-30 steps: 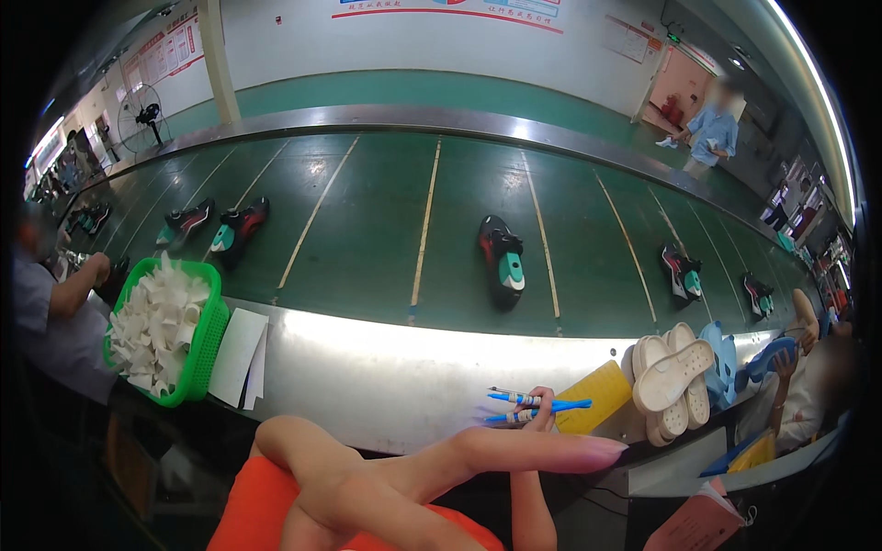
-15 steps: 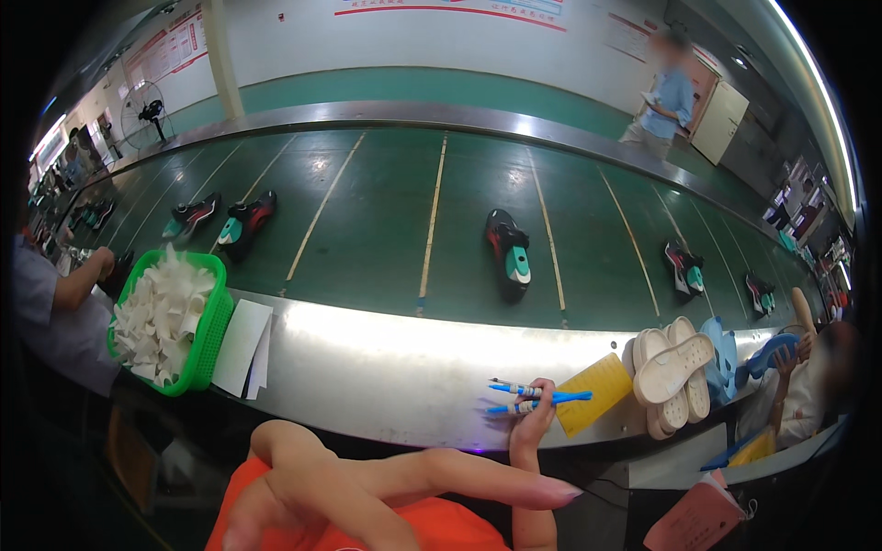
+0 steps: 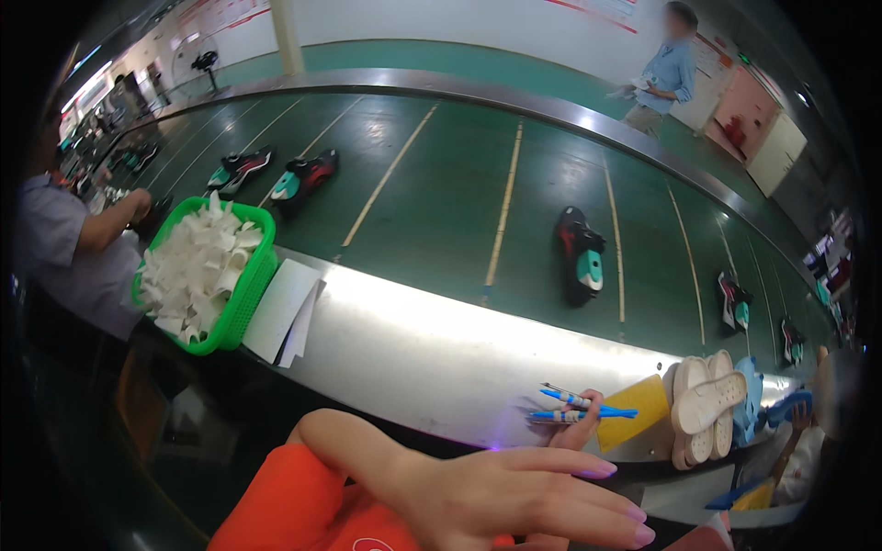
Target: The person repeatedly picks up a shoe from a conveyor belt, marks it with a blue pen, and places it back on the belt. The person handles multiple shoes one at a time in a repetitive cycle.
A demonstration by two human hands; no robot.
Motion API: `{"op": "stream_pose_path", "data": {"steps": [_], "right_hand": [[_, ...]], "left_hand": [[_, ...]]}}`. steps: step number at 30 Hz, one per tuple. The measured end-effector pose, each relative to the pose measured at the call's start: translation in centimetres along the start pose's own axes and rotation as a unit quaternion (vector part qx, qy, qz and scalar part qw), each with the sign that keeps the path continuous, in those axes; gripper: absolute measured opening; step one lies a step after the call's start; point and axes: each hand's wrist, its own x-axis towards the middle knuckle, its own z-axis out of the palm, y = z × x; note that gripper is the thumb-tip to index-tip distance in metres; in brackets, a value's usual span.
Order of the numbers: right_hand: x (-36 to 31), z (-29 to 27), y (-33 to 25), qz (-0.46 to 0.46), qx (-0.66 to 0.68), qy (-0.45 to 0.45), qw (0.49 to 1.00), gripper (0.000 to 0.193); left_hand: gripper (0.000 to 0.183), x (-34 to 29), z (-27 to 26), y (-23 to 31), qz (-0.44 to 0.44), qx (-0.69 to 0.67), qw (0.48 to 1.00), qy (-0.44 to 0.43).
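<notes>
Shiny metal faces the desk (image 3: 404,340). In front of it, the left grip (image 3: 514,493) is released, fingers extended. A yellow sheet (image 3: 634,411) lies just right of the right grip (image 3: 577,430), which clasps blue pen-like tools (image 3: 620,413), their ends jutting out both sides.

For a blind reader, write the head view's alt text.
A person's right hand holds blue pen-like tools over a metal ledge; the left hand extends, open, across the foreground. Beyond, dark shoes sit on a green belt.
</notes>
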Motion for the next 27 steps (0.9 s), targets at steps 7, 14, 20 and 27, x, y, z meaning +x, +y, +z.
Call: {"op": "stream_pose_path", "data": {"steps": [7, 14, 20, 27], "right_hand": [[-0.1, 0.0, -0.3, 0.013, -0.021, 0.031, 0.999, 0.027], [-0.2, 0.8, -0.2, 0.001, -0.033, 0.043, 0.999, 0.027], [-0.6, 0.9, -0.3, 0.012, -0.036, 0.012, 0.999, 0.028], [-1.0, 1.7, -1.7, 0.024, -0.052, -0.011, 0.998, 0.028]], "left_hand": [[0.028, -6.4, -14.3, -10.9, -0.214, 0.283, 0.934, 0.042], [0.104, -21.3, -37.5, -17.7, -0.407, 0.493, 0.465, 0.612], [0.089, -26.0, -46.4, -17.6, -0.486, 0.455, 0.426, 0.613], [0.097, -24.4, -42.1, -18.6, -0.46, 0.604, 0.482, 0.437]]}}
